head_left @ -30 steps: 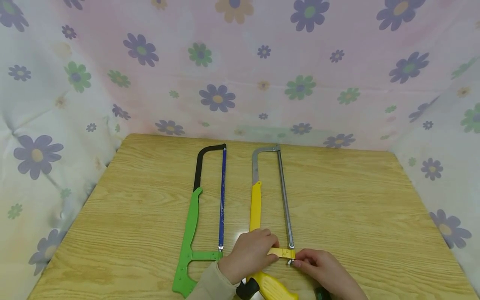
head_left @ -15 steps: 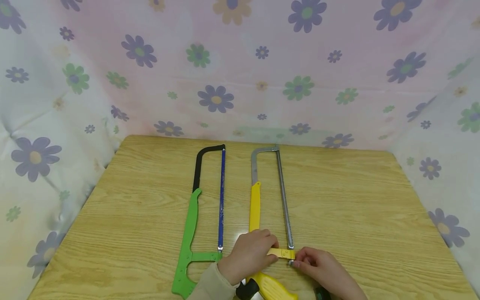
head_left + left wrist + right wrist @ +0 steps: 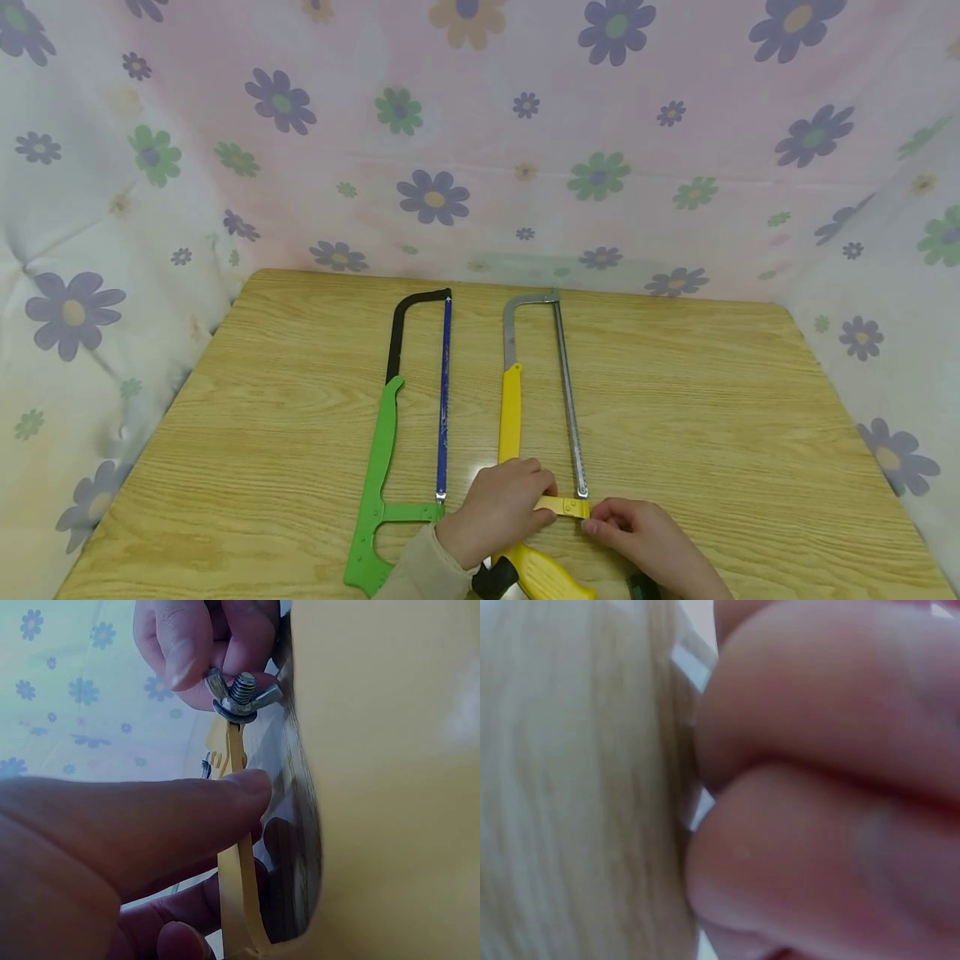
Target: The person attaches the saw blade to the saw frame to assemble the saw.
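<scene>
A yellow-handled hacksaw point(image 3: 511, 414) with a grey frame and metal blade point(image 3: 567, 387) lies on the table. My left hand point(image 3: 498, 508) grips its yellow lower arm point(image 3: 564, 506), thumb on one side and fingers curled beneath in the left wrist view. At the arm's outer end, a metal wing nut point(image 3: 238, 701) sits on a threaded bolt point(image 3: 244, 685). My right hand point(image 3: 648, 533) is at this nut, thumb and fingers bent about one wing. The right wrist view is filled by blurred fingers point(image 3: 802, 847), which mostly hide the nut.
A green-handled hacksaw point(image 3: 383, 442) with a black frame and blue blade point(image 3: 444, 400) lies left of the yellow one. The wood-grain table point(image 3: 697, 392) is backed by flowered cloth point(image 3: 487, 133). A dark object point(image 3: 643, 586) shows beneath the right wrist.
The right thumb and fingers have shifted slightly at the wing nut, which shows less in the head view now. The metal blade looks slightly turned and brighter. The left hand holds its place.
</scene>
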The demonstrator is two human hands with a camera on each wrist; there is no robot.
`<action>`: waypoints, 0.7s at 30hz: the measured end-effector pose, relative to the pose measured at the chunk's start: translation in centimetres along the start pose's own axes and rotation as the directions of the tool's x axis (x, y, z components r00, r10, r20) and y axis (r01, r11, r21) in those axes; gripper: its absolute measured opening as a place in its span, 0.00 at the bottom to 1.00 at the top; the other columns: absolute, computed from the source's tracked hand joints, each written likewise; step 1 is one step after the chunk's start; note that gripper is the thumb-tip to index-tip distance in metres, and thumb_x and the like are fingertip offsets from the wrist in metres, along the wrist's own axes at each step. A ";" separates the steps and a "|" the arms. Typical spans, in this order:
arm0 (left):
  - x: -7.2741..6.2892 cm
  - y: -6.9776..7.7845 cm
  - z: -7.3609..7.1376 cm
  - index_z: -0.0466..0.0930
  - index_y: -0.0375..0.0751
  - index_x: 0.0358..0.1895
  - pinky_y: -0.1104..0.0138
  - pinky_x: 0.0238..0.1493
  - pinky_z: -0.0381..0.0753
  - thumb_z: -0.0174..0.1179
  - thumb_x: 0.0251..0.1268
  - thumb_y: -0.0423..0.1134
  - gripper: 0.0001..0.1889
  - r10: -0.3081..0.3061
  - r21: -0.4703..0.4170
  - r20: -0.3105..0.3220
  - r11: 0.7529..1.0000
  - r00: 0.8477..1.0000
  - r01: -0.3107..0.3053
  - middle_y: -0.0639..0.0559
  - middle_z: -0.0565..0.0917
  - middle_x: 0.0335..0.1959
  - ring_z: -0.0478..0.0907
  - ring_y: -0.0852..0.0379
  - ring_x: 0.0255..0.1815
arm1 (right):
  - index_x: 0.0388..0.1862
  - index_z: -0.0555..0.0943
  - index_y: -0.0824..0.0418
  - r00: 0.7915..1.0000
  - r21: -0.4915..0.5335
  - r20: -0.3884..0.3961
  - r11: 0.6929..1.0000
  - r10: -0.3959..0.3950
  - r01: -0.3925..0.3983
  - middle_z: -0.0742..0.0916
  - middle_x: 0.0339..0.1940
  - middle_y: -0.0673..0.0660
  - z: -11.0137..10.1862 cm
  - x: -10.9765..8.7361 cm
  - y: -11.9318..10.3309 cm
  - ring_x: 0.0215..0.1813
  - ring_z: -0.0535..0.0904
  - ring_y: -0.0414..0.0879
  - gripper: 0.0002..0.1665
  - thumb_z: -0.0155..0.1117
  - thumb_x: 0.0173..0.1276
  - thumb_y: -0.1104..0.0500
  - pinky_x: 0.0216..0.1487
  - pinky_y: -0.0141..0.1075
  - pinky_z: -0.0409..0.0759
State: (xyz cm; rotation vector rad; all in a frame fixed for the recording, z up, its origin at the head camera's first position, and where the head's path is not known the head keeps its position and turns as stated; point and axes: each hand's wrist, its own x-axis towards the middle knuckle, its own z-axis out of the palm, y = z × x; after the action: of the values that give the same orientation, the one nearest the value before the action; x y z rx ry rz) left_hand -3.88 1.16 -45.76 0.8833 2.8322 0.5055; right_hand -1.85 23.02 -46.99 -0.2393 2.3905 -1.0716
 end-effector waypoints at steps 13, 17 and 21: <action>-0.1 -0.1 -0.1 0.77 0.57 0.32 0.74 0.19 0.64 0.63 0.51 0.52 0.08 0.011 0.007 -0.021 1.000 1.000 -0.011 0.66 0.71 0.27 0.68 0.68 0.26 | 0.31 0.80 0.49 1.000 -0.027 -0.004 1.000 -0.005 0.005 0.75 0.17 0.43 0.0 0.2 -0.1 0.19 0.65 0.34 0.17 0.54 0.60 0.39 0.20 0.28 0.63; -0.2 -0.1 -0.1 0.77 0.57 0.32 0.74 0.19 0.64 0.63 0.51 0.52 0.08 0.014 -0.001 -0.024 1.000 1.000 -0.014 0.66 0.71 0.27 0.68 0.68 0.26 | 0.30 0.79 0.49 1.000 -0.038 -0.010 0.999 -0.022 0.022 0.74 0.16 0.42 0.0 0.1 0.1 0.18 0.64 0.34 0.16 0.54 0.60 0.39 0.19 0.28 0.63; -0.2 0.0 -0.1 0.78 0.57 0.33 0.74 0.19 0.63 0.63 0.51 0.52 0.08 0.017 -0.008 -0.018 1.000 1.000 -0.017 0.66 0.71 0.27 0.67 0.68 0.25 | 0.30 0.79 0.49 1.000 -0.039 -0.018 0.999 -0.016 0.015 0.72 0.15 0.43 0.1 0.1 0.1 0.17 0.63 0.34 0.16 0.55 0.59 0.39 0.19 0.28 0.63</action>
State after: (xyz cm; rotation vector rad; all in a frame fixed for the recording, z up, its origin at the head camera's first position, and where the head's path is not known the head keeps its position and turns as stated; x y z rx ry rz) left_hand -3.77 1.02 -45.62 0.9071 2.8389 0.5289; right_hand -1.89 23.03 -47.14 -0.2631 2.4310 -1.0398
